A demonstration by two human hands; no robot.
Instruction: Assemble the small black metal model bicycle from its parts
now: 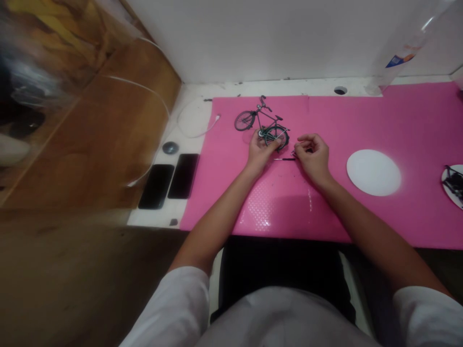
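A dark miniature bicycle (268, 115) is in my left hand (259, 153), whose thumb and fingers are closed around its rear wheel. The front wheel points away to the left, and the handlebar is at the far end. My right hand (314, 155) is just to the right of the rear wheel, apart from it, with fingers curled in a pinch. Small dark bits show at its fingertips, too small to name. On the mat between my hands lies a thin screwdriver (287, 159) with a dark handle, its tip pointing left; its right end is close to my right hand.
A pink mat (289, 212) covers the table. To the right are a white disc (374, 172) and a plate of black parts (455, 182). Two phones (183, 176), a round dark object (170, 148) and a white cable (202, 132) lie left. A clear plastic bottle (401, 58) stands back right.
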